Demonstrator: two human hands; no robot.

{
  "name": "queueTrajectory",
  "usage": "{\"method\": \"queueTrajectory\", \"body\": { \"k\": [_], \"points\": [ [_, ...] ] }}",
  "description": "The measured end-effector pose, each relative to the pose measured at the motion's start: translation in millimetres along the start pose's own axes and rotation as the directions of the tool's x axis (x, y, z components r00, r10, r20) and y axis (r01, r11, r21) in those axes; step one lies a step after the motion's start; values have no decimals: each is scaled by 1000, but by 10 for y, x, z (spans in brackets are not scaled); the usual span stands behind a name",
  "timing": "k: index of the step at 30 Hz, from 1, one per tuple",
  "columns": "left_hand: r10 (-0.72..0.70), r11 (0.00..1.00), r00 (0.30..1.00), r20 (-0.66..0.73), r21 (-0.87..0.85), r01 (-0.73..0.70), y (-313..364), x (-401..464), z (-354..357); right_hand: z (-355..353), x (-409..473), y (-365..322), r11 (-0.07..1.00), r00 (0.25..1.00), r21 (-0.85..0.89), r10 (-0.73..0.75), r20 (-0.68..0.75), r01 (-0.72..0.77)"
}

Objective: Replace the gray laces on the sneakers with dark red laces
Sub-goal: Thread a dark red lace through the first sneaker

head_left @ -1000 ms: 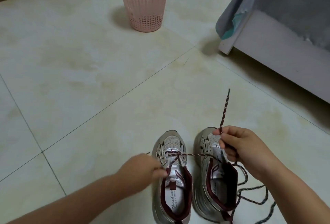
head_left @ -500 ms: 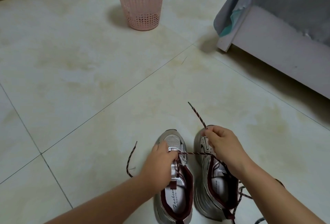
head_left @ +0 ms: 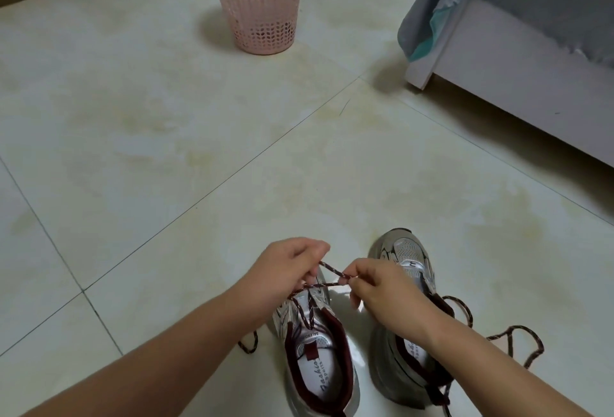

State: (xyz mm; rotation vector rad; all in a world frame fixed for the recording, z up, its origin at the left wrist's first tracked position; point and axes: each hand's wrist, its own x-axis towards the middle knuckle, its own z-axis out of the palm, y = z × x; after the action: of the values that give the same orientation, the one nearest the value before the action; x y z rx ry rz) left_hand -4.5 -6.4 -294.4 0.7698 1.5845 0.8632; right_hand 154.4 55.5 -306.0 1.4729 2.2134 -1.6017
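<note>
- My left hand (head_left: 282, 269) pinches one strand of the dark red speckled cord lace (head_left: 332, 272) between thumb and curled fingers, above the toe of the silver-grey mesh sneaker with dark red lining (head_left: 315, 350) that stands under it.
- My right hand (head_left: 378, 287) pinches the same lace at its fingertips, just beside the left hand; a short stretch of lace runs taut between the two.
- From the hands the lace drops to the upper eyelets of that sneaker, where it crosses over the tongue. One loose end lies on the floor beside my left forearm.
- The second sneaker of the same make (head_left: 405, 260) stands under and beyond my right hand, toe pointing away from me; my wrist covers its middle.
- A second dark red lace (head_left: 518, 340) lies in loose loops on the pale tiled floor (head_left: 166, 151) to the right of my right forearm, one part reaching that sneaker's heel.
- Well beyond the hands stands a pink perforated plastic basket (head_left: 259, 8); far to the right, a grey-covered bed with a white frame (head_left: 518, 61).
</note>
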Motion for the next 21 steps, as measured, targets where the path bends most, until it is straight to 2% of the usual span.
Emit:
{"method": "queueTrajectory", "body": {
  "k": [4, 7, 8, 12, 14, 17, 19, 21],
  "points": [
    [60, 998, 998, -27, 22, -60, 60, 68, 55, 7, 34, -47, 1000, 1000, 22, -20, 7, 20],
    [80, 995, 997, -20, 63, -78, 27, 92, 113, -17, 50, -135, 931, 990, 364, -84, 110, 39],
    [78, 995, 996, -42, 72, -75, 10, 107, 130, -13, 60, -175, 905, 989, 422, -102, 110, 47],
    [31, 999, 964, -266, 48, -18, -79, 205, 55, 15, 198, -145, 981, 993, 178, -65, -102, 82],
    [43, 981, 940, -337, 194, 25, -175, 204, -6, 27, 235, -100, 994, 992, 93, -41, -117, 52],
    [37, 871, 967, -254, 482, 93, -356, 131, 26, 79, 232, -5, 991, 993, -129, -38, -112, 23],
    [-8, 803, 983, -182, 585, 115, -460, 91, 116, 136, 236, 42, 970, 994, -244, -29, -106, 3],
    [-11, 760, 979, -202, 635, 139, -512, 79, 178, 196, 240, 58, 948, 996, -319, -29, -87, 0]
  ]
}}
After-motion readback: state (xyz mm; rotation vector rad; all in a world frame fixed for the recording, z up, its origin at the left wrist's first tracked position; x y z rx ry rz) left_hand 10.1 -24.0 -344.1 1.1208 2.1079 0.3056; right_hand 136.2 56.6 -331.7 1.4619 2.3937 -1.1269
